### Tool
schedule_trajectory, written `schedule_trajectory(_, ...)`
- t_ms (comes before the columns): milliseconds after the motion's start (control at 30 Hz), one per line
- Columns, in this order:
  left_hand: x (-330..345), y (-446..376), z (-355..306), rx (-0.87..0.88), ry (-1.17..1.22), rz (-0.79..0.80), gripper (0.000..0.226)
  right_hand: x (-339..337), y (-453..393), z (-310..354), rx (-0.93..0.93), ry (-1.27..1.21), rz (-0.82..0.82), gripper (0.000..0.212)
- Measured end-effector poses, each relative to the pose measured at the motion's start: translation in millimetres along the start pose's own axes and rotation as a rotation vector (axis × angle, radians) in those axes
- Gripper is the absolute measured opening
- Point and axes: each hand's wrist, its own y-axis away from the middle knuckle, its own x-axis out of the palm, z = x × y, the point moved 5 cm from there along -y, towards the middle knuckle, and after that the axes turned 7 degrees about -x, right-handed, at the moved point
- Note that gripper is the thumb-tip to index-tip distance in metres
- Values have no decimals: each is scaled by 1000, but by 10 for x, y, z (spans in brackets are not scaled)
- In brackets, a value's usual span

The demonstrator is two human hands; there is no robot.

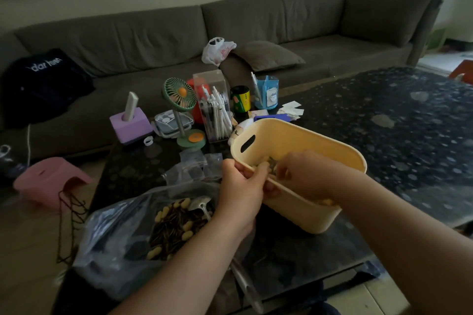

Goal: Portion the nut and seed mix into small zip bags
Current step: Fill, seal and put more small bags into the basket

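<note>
A pale yellow plastic basket [307, 143] stands tilted on the dark table. My left hand [240, 186] grips its near rim, thumb inside. My right hand [309, 174] reaches into the basket with its fingers curled on a small filled zip bag [271, 164] of peanuts and seeds. More filled bags [326, 202] show at the basket's bottom beside my wrist. A large clear plastic bag [122, 233] lies open at lower left, holding the peanut and sunflower seed mix [176, 225] and a metal spoon [202, 203]. Empty small zip bags [197, 163] lie just beyond it.
Behind the basket stand a green desk fan [180, 100], a clear pen box [215, 110], a purple block [131, 125], a blue pen cup [267, 93] and a dark can [240, 98]. A grey sofa [256, 33] runs along the back. A pink stool [51, 179] sits on the floor at left.
</note>
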Motion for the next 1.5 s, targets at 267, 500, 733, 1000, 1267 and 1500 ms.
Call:
schedule_trajectory(267, -618, 154, -164, -82, -230, 255, 21, -264, 10, 1108, -363, -324, -688, 28)
schedule_trajectory(500, -1582, 225, -219, 11, -1097, 211, 10, 177, -913, 1413, -239, -418, -417, 42)
schedule_trajectory(733, -1690, 114, -265, 157, -1152, 221, 17, 431, -1798, 1451, -117, -79, -236, 55)
schedule_trajectory(1000, -1828, 108, -392, 312, -972, 60, 14, 351, -1960, 1574, -188, 321, -345, 9)
schedule_trajectory(1267, -1846, 273, -526, 477, -606, -154, 13, -170, -682, 1574, -219, -527, -609, 8)
schedule_trajectory(1500, -1642, 490, -430, 231, -115, -6, 27, 165, -82, 1659, -275, -1079, -203, 9)
